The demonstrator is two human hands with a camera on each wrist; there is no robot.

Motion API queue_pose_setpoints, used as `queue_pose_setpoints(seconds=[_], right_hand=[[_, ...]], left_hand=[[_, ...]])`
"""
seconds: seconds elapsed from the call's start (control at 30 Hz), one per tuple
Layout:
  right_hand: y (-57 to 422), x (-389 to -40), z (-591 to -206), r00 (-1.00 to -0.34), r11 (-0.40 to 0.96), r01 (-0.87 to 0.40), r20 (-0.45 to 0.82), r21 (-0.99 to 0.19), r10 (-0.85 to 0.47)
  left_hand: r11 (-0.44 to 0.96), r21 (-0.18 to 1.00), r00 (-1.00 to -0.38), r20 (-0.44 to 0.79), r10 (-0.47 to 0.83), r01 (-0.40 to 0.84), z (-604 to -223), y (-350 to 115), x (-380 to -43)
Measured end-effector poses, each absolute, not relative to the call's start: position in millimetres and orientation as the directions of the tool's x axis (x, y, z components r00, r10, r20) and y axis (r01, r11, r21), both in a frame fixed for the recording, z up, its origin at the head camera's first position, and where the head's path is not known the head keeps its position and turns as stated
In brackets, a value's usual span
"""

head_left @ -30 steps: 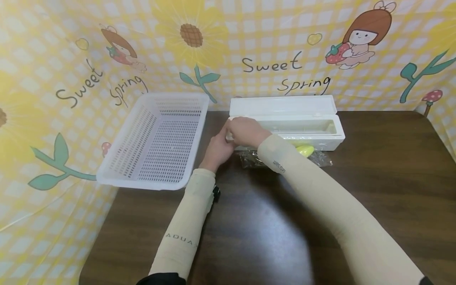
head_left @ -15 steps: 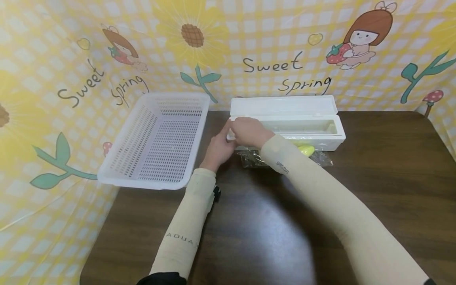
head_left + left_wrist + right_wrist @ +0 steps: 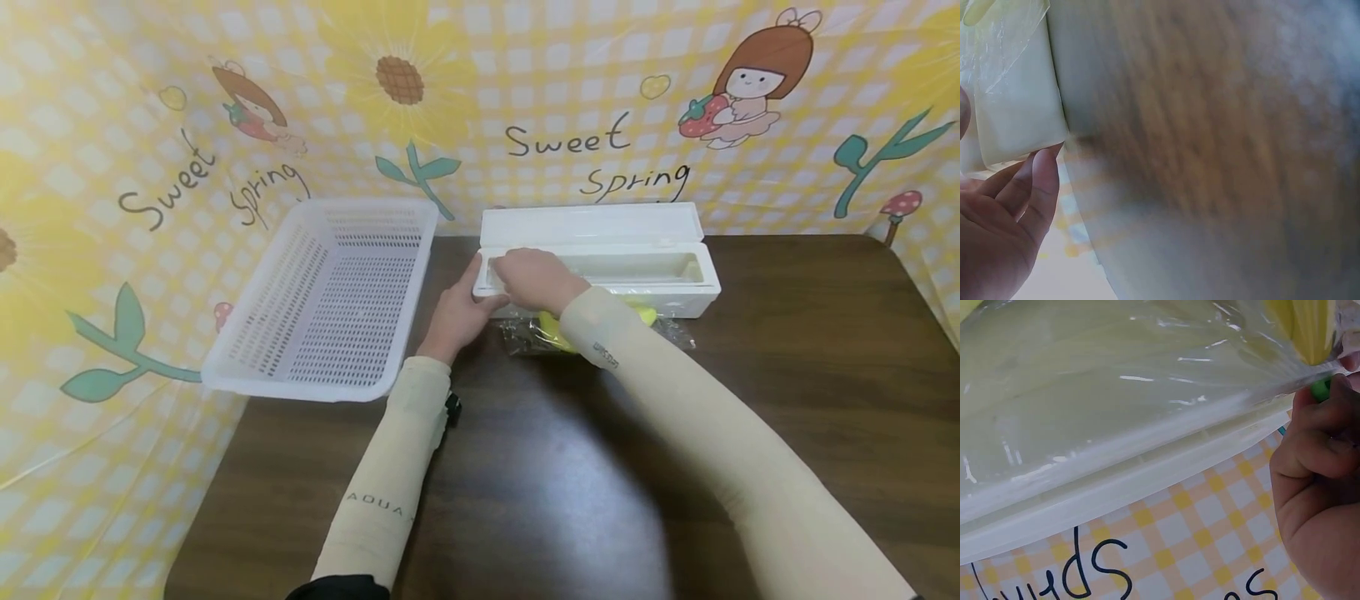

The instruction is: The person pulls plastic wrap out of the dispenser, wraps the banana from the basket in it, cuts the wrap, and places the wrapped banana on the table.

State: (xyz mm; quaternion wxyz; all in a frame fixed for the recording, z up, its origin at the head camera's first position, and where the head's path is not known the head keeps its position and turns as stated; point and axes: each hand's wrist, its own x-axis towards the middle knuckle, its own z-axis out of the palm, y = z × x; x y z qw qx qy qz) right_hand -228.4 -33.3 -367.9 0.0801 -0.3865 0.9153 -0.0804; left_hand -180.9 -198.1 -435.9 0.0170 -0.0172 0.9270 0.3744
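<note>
A long white cling film box stands on the table with its lid raised. My left hand grips its left end, thumb at the front; the left wrist view shows bent fingers at the box's corner. At the box's left part, my right hand pinches a small green slide cutter at the edge of the clear film. The film comes down the box's front over a yellow banana-like fruit, partly hidden by my right forearm.
A white perforated plastic basket stands left of the box, close to my left hand. Behind the table hangs a yellow checked cloth with printed flowers, at the box's back.
My right hand has shifted a little to the right along the box, and more of the yellow fruit shows beneath it. My left hand keeps its place at the box's end.
</note>
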Motion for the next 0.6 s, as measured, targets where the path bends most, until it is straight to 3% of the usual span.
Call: queue_pose_setpoints(seconds=[0.6], right_hand=[[-19, -224, -363, -0.693, 0.689, -0.687, -0.074, -0.232, -0.717]], left_hand=[[0.733, 0.678, -0.998, -0.044, -0.033, -0.054, -437, -198, -181]])
